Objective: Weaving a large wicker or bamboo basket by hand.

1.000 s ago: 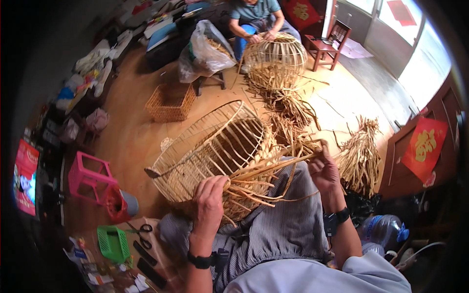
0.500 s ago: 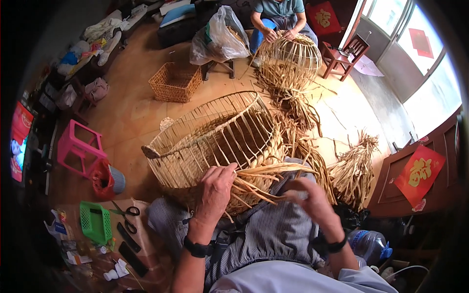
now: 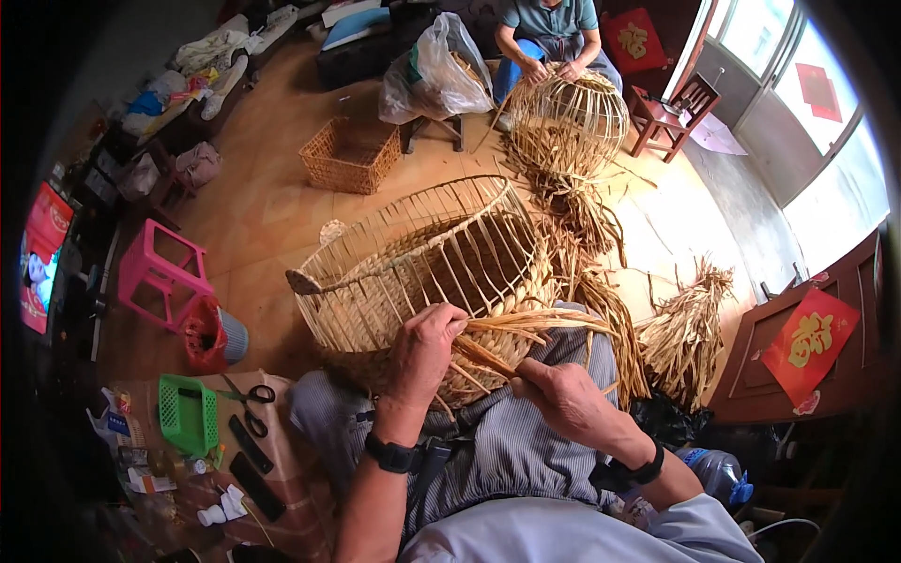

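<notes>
A half-woven basket point(image 3: 432, 272) lies tilted across my lap, with a woven lower body and bare upright ribs toward its rim. My left hand point(image 3: 427, 352) is closed at the near side of the weave, pinching dried leaf strands point(image 3: 511, 322) where they leave the wall. To the right, my right hand point(image 3: 568, 402) is closed on a lower bunch of strands point(image 3: 483, 355), held taut from the basket. Other strands fan out loosely above the right hand. The fingertips of both hands are partly hidden by the strands.
Dried leaf bundles point(image 3: 690, 319) lie to the right. Ahead, another person's hands point(image 3: 554, 72) work on a round basket point(image 3: 572, 122). On the left stand a pink stool point(image 3: 164, 277), a bin point(image 3: 225, 338), and a table with scissors point(image 3: 249, 403) and a green tray point(image 3: 188, 413). An empty wicker basket point(image 3: 352, 155) stands farther off.
My right hand has moved left and down toward the basket and closed on the lower strands. The left hand stays at the weave. The whole view has shifted slightly.
</notes>
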Demonstrator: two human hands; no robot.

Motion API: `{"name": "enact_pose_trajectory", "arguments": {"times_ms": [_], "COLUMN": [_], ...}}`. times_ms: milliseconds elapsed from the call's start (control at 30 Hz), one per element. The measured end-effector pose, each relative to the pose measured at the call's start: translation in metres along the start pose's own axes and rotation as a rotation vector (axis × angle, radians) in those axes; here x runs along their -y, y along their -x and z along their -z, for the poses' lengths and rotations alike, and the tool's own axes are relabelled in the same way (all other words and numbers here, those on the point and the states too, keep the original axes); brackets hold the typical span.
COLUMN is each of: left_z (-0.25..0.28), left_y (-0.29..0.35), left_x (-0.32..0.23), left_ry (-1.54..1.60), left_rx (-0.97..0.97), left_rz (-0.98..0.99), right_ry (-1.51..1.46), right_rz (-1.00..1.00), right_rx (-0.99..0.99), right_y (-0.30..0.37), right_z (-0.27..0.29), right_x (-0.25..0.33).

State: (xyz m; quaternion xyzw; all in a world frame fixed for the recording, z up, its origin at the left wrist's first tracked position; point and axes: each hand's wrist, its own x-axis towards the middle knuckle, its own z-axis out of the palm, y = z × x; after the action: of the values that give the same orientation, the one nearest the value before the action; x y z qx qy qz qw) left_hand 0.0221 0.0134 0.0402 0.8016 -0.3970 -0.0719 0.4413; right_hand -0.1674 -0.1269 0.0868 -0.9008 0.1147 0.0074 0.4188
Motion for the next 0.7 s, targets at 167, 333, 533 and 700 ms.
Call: {"name": "enact_pose_trajectory", "arguments": {"times_ms": [167, 333, 533, 700], "left_z": [0.007, 0.017, 0.03, 0.027], "left_y": [-0.001, 0.013, 0.005, -0.004], "left_x": [0.001, 0.0, -0.014, 0.003], "left_ry": [0.048, -0.006, 0.074, 0.195], "left_rx": [0.113, 0.129, 0.305, 0.314], "left_rz": [0.022, -0.132, 0.067, 0.149], "right_ry": [-0.327, -0.788, -0.826, -0.419], "right_rz": [0.0, -0.237, -0.27, -0.079], "right_rx": [-0.08, 0.138, 0.129, -0.026], "right_y": [-0.002, 0.004, -0.014, -0.03], "right_z": [0.009, 0.031, 0.048, 0.045], "right_x": [-0.025, -0.016, -0.011, -0.039]}}
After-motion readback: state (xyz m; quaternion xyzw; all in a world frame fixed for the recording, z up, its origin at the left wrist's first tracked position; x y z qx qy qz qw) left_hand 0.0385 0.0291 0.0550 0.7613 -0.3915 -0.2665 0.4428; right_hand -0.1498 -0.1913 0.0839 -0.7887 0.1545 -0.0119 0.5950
